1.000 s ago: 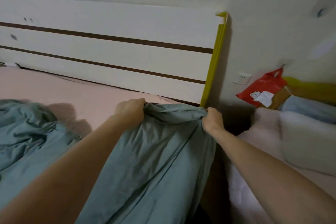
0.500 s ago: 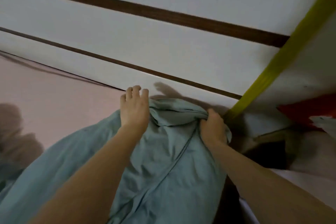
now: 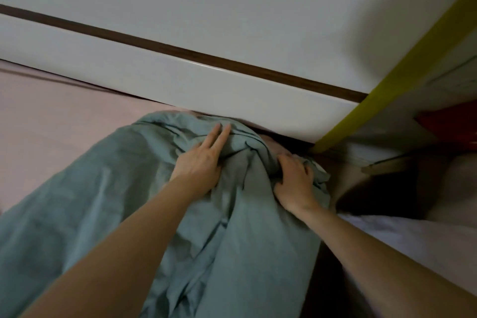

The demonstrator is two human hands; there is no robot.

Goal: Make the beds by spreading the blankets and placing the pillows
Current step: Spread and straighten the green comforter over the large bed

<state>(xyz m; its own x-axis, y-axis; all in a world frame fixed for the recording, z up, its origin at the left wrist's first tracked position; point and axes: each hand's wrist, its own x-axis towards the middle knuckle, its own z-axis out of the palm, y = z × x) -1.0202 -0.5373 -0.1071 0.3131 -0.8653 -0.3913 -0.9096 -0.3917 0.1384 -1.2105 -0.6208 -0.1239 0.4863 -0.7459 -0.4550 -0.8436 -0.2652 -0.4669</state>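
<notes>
The right hand (image 3: 294,183) clenches a bunched fold of the soft, creased grey-green blanket (image 3: 227,245) at its top corner, fingers dug into the cloth. Just left of that grasp, the left hand (image 3: 201,162) lies flat, fingers straight, pressing the crumpled edge. Beyond both hands, the blanket's edge meets the smooth white headboard (image 3: 206,80) with its dark stripe. Left lies the pink sheet (image 3: 51,131); right, a yellow-green post (image 3: 382,90).
</notes>
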